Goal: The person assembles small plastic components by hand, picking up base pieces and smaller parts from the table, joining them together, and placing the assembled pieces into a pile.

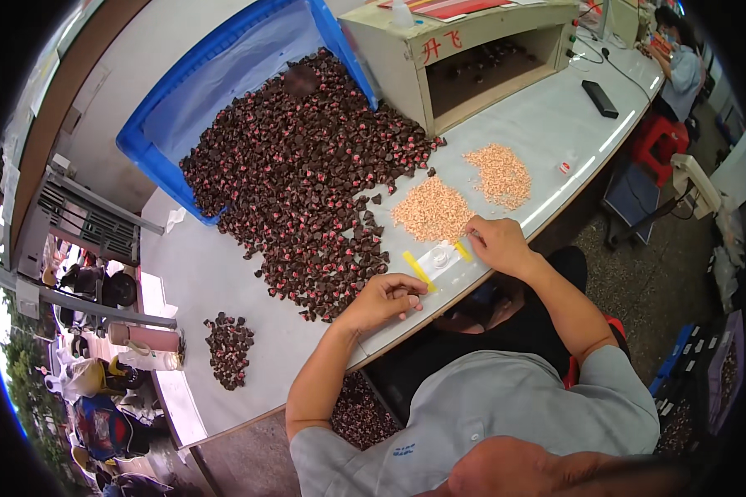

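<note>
My left hand (383,301) rests at the table's front edge with its fingers curled inward. Whatever those fingers pinch, if anything, is too small to make out. Close to its fingertips, a yellow tape strip (419,271) borders a pale plate on the table. A small white round piece (440,259) sits on this plate, between my hands. My right hand (499,246) is bent with fingertips together, beside a shorter yellow strip (463,250) and the near edge of a pile of tiny peach-coloured parts (432,209). I cannot see what its fingertips hold.
A large heap of small black-and-pink parts (298,166) spills from a blue tray (153,149) across the table. A smaller dark pile (229,351) lies left, a second peach pile (502,176) right. Behind stands an open-fronted box (389,62). Another person (682,74) sits far right.
</note>
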Demonstrator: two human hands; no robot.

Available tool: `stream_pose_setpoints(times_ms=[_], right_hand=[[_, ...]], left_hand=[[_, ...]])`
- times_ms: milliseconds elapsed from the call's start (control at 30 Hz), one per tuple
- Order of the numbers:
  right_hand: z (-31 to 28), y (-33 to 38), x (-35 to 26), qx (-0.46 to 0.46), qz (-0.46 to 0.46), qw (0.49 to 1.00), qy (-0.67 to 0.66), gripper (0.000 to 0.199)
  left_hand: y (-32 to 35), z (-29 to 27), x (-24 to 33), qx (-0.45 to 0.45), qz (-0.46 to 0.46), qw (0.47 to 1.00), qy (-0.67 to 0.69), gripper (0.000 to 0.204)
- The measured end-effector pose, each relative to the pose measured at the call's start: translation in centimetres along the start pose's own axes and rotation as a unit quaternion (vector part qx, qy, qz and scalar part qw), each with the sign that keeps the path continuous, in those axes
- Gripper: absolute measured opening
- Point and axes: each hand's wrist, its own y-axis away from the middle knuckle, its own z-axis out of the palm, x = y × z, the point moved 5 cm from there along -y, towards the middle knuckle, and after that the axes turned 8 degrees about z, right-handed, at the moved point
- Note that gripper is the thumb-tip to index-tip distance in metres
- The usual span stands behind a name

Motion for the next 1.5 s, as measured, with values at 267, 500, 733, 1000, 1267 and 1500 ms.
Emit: stream_pose_setpoints(times_ms=[267,500,733,1000,1267,1500], right_hand=[[-0.2,0.3,0.0,0.031,0.008,0.999,-0.021,0.008],[-1.9,2.0,-2.8,0.019,-0.014,0.97,-0.244,0.013],[0.2,2.8,-7.8,-0.045,-0.136,0.965,-0.22,0.015],[1.1,2.8,-10.1,-0.017,-0.192,0.959,-0.205,0.015],[0.2,3.7,-11.0,0.084,-0.121,0.97,-0.192,0.018],[1.2,2.6,-9.1,-0.094,-0.082,0.957,-0.263,0.009]], left_hand=[[0.2,-0.4,-0.2,0.047,-0.003,0.996,0.076,0.024],[0.1,0.0,-0.5,0.032,0.002,0.994,0.103,0.024],[-0.2,0.4,-0.9,0.027,-0.021,0.992,0.121,0.022],[-0.4,0.3,-1.4,0.033,-0.024,0.991,0.128,0.021],[-0.2,-0.2,-1.4,0.066,-0.023,0.985,0.157,0.02],[-0.2,0.2,-1.6,0.043,-0.03,0.99,0.133,0.019]])
